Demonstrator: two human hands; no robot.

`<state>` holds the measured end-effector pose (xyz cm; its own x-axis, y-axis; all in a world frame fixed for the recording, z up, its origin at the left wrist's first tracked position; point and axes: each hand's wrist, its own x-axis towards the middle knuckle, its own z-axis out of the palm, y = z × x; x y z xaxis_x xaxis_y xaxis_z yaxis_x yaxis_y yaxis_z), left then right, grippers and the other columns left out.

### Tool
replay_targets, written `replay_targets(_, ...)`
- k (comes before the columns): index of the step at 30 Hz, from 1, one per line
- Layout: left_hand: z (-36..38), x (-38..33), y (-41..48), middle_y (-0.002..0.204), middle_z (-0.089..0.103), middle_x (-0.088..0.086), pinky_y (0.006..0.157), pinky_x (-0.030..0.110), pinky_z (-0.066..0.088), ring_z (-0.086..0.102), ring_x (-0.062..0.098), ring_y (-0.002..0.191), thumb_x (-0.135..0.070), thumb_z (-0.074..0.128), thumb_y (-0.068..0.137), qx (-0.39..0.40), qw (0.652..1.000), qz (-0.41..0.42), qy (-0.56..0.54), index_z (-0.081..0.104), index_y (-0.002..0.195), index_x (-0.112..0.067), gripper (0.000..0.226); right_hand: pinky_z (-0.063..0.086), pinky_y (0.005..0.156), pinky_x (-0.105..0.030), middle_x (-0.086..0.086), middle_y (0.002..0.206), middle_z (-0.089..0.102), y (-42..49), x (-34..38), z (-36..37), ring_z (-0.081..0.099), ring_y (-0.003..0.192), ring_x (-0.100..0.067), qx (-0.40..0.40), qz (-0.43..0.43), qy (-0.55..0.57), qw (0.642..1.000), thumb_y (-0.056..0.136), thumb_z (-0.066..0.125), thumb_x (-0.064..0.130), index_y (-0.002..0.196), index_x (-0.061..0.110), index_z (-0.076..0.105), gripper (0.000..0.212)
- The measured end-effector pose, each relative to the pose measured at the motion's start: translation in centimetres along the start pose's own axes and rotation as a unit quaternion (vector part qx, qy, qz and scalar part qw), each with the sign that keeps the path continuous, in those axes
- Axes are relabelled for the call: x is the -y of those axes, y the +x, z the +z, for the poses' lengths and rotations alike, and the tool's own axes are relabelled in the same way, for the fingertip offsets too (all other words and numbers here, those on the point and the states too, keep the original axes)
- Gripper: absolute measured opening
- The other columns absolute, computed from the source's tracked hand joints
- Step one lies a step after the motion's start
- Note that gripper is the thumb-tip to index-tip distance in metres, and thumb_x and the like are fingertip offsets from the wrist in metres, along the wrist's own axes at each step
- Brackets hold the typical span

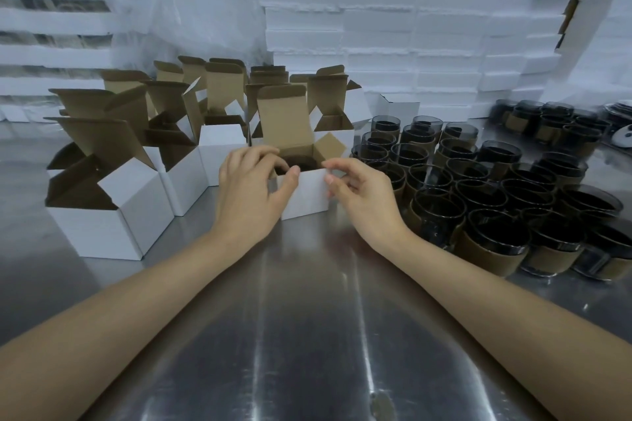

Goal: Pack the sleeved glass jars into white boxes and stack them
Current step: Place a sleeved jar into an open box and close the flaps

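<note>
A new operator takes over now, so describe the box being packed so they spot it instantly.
On the steel table, open white boxes stand left and sleeved jars right. The box sits between them, gripped by the left hand and the right hand. It alone has hands on it and a jar showing inside.

Ctr of tabletop (pixel 307 318): centre box (pixel 304 195) w/ a jar (pixel 301 164) in it. Left hand (pixel 249 188) grips its left edge, right hand (pixel 362 195) pinches its right corner. Open boxes (pixel 136 195) cluster left & behind. Sleeved jars (pixel 478 188) packed to the right; second batch (pixel 547 120) further back-right. Stacked boxes (pixel 376 27) wall behind all.
</note>
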<state>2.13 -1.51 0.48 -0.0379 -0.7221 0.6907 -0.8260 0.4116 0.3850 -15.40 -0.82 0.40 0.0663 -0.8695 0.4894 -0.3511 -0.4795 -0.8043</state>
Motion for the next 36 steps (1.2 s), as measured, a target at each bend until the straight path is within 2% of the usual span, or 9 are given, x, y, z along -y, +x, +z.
replay_targets(4, 0.1, 0.2, 0.0, 0.132, 0.044, -0.003, 0.102, 0.023, 0.031, 0.033, 0.006, 0.123, -0.038, 0.052, 0.095, 0.044, 0.994, -0.032, -0.096, 0.059, 0.118, -0.015, 0.033, 0.053, 0.081, -0.026, 0.001, 0.083, 0.067, 0.0, 0.2, -0.1, 0.065, 0.081, -0.015, -0.01, -0.01, -0.01, 1.0, 0.094, 0.058, 0.01, 0.109, 0.015, 0.067, 0.018)
replay_targets(8, 0.3, -0.2, 0.1, 0.146, 0.024, -0.001, 0.099, 0.017, 0.033, 0.031, -0.003, 0.123, -0.037, 0.066, 0.086, 0.031, 0.961, -0.133, -0.241, 0.02, 0.144, -0.022, 0.076, 0.046, 0.078, -0.012, 0.001, 0.111, 0.058, -0.1, 0.3, -0.1, 0.056, 0.092, -0.003, -0.03, -0.043, -0.053, 0.997, 0.092, 0.061, 0.01, 0.105, 0.013, 0.068, 0.015)
replay_targets(13, 0.5, -0.3, 0.3, 0.154, 0.018, -0.003, 0.081, 0.001, 0.04, 0.036, 0.003, 0.132, -0.046, 0.074, 0.067, 0.004, 0.935, -0.159, -0.317, 0.01, 0.148, -0.029, 0.104, 0.037, 0.099, -0.008, 0.009, 0.136, 0.041, -0.1, 0.3, -0.3, 0.041, 0.124, 0.003, -0.006, -0.037, -0.024, 0.999, 0.092, 0.062, 0.014, 0.103, 0.016, 0.062, 0.011)
replay_targets(20, 0.6, -0.4, 0.4, 0.16, 0.01, -0.008, 0.098, 0.01, 0.036, 0.027, -0.025, 0.124, -0.023, 0.074, 0.078, 0.042, 0.891, -0.151, -0.426, -0.012, 0.151, -0.032, 0.113, 0.027, 0.108, -0.011, 0.007, 0.142, 0.044, 0.0, -0.3, 0.2, 0.037, 0.131, -0.001, 0.058, -0.025, -0.031, 0.998, 0.089, 0.064, 0.008, 0.144, 0.021, 0.03, 0.066)
replay_targets(23, 0.8, -0.3, 0.3, 0.14, 0.026, -0.042, 0.09, 0.004, 0.039, 0.036, -0.025, 0.119, -0.007, 0.067, 0.087, 0.053, 0.885, -0.14, -0.441, -0.016, 0.151, -0.027, 0.107, 0.032, 0.101, -0.004, 0.002, 0.141, 0.041, 0.2, -0.5, 0.3, 0.037, 0.123, 0.001, 0.072, -0.041, -0.092, 0.992, 0.086, 0.065, 0.007, 0.142, 0.018, 0.035, 0.065)
replay_targets(26, 0.4, -0.5, 0.1, 0.125, 0.023, -0.056, 0.108, 0.015, 0.028, 0.03, -0.021, 0.127, -0.023, 0.057, 0.095, 0.11, 0.919, -0.092, -0.366, -0.008, 0.152, -0.027, 0.087, 0.026, 0.106, -0.005, -0.001, 0.141, 0.04, 0.1, -0.5, 0.3, 0.034, 0.123, 0.003, 0.079, -0.083, -0.124, 0.986, 0.085, 0.067, 0.006, 0.136, 0.012, 0.046, 0.055)
replay_targets(29, 0.1, -0.7, -0.1, 0.145, 0.035, -0.023, 0.101, 0.003, 0.023, 0.03, -0.014, 0.128, -0.043, 0.04, 0.096, 0.126, 0.966, -0.032, -0.224, 0.028, 0.15, -0.022, 0.059, 0.03, 0.111, -0.017, -0.004, 0.14, 0.042, 0.0, -0.2, 0.1, 0.038, 0.128, -0.005, 0.077, -0.085, -0.102, 0.988, 0.087, 0.067, 0.006, 0.133, 0.008, 0.051, 0.049)
replay_targets(32, -0.1, -0.7, 0.2, 0.128, 0.05, -0.003, 0.093, 0.001, 0.031, 0.045, -0.005, 0.114, -0.031, 0.034, 0.102, 0.077, 0.98, 0.021, -0.182, 0.052, 0.132, -0.016, 0.038, 0.036, 0.111, -0.03, -0.005, 0.137, 0.048, -0.1, 0.2, 0.0, 0.043, 0.128, -0.009, 0.063, -0.089, -0.077, 0.991, 0.089, 0.065, 0.007, 0.129, 0.005, 0.056, 0.041)
replay_targets(36, 0.2, 0.0, 0.7, 0.123, 0.029, -0.006, 0.093, 0.002, 0.034, 0.041, -0.005, 0.107, -0.015, 0.042, 0.101, 0.038, 0.972, -0.052, -0.228, 0.036, 0.141, -0.022, 0.041, 0.036, 0.105, -0.016, 0.0, 0.13, 0.053, -0.1, 0.4, 0.3, 0.042, 0.117, 0.003, 0.064, -0.105, -0.093, 0.988, 0.091, 0.064, 0.011, 0.123, 0.009, 0.062, 0.032)
